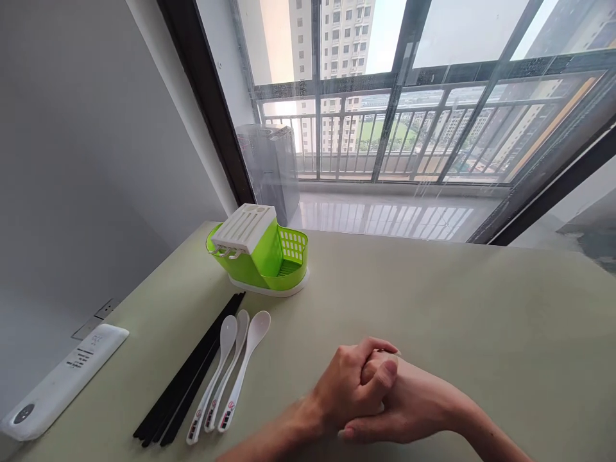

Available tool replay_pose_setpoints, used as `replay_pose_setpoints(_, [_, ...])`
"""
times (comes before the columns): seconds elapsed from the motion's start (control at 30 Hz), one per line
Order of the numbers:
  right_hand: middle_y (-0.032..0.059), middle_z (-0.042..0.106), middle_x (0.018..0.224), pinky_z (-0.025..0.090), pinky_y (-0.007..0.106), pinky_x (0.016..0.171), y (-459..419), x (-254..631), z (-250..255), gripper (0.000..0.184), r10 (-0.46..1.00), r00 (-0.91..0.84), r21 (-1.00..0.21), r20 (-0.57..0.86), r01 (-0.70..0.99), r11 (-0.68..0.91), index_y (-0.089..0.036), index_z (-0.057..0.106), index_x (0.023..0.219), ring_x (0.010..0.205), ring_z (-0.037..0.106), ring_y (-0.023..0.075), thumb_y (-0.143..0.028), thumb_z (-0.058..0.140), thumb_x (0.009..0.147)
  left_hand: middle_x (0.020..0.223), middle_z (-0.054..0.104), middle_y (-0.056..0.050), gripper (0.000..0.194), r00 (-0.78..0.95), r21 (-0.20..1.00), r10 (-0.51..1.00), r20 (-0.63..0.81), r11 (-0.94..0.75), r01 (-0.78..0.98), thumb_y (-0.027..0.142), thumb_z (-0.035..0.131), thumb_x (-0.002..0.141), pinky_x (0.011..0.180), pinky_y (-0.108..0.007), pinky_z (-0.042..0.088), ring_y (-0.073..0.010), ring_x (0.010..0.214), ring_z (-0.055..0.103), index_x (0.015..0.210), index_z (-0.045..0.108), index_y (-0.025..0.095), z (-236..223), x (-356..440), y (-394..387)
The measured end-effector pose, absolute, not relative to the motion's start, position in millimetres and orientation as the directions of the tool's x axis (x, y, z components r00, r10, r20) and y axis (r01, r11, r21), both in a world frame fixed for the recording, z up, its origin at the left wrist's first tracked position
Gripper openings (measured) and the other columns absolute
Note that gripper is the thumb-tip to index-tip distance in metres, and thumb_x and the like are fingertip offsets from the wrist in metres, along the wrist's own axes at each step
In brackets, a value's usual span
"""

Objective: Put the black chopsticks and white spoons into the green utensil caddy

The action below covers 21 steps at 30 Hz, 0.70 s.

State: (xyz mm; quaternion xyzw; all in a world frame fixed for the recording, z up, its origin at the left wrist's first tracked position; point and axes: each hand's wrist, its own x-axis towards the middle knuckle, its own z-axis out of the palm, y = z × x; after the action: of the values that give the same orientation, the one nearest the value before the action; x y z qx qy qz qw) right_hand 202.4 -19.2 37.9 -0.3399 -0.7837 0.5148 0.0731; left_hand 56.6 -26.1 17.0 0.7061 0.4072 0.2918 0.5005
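Observation:
My left hand [347, 384] and my right hand [418, 401] are clasped together over the table's near side, right of the spoons. The left fingers are closed around the right hand, whose own fingers are mostly hidden inside the clasp. No object shows in either hand. To their left, three white spoons [244, 372] with printed handle ends lie side by side, bowls pointing away from me. Beside them lies a bundle of several black chopsticks [190, 372]. Behind these stands a green utensil holder [262, 269] with a white slotted top, hooks at its side and an open basket section.
A long white device [65, 382] with a dark oval button lies at the pale green table's [433, 301] left edge. Past it is a grey wall with a socket [99, 317]. A glass window [385, 128] stands behind the table's far edge.

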Motion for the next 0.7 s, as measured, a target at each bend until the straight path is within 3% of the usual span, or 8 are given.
replay_pose_setpoints(0.27, [-0.0020, 0.059, 0.070, 0.041, 0.023, 0.063, -17.1, 201.2, 37.9, 0.039, 0.601, -0.759, -0.850, -0.250, 0.470, 0.239, -0.019, 0.056, 0.065, 0.069, 0.054, 0.0128, -0.054, 0.070, 0.076, 0.092, 0.077, -0.009, 0.047, 0.485, 0.940, 0.875, 0.000, -0.165, 0.297, 0.045, 0.045, 0.095, 0.077, -0.029, 0.054, -0.0215, 0.083, 0.072, 0.121, 0.071, 0.014, 15.1, 57.0, -24.9])
replay_pose_setpoints(0.53, [-0.0036, 0.052, 0.068, 0.037, 0.023, 0.058, -18.5, 201.2, 42.2, 0.035, 0.613, -0.757, -0.852, -0.226, 0.459, 0.253, -0.021, 0.044, 0.061, 0.065, 0.047, 0.0108, -0.041, 0.069, 0.075, 0.092, 0.077, -0.008, 0.048, 0.496, 0.941, 0.869, -0.009, -0.160, 0.297, 0.047, 0.045, 0.097, 0.077, -0.028, 0.054, -0.0205, 0.083, 0.072, 0.123, 0.069, 0.015, 15.3, 57.0, -26.5])
replay_pose_setpoints(0.7, [-0.0062, 0.042, 0.062, 0.027, 0.023, 0.051, -18.5, 197.9, 43.3, 0.033, 0.618, -0.738, -0.819, -0.270, 0.513, 0.256, -0.021, 0.035, 0.059, 0.059, 0.037, 0.0079, -0.024, 0.067, 0.066, 0.096, 0.078, -0.009, 0.046, 0.492, 0.937, 0.871, 0.001, -0.172, 0.303, 0.046, 0.045, 0.097, 0.080, -0.028, 0.054, -0.0209, 0.087, 0.073, 0.122, 0.069, 0.016, 15.2, 57.3, -27.0])
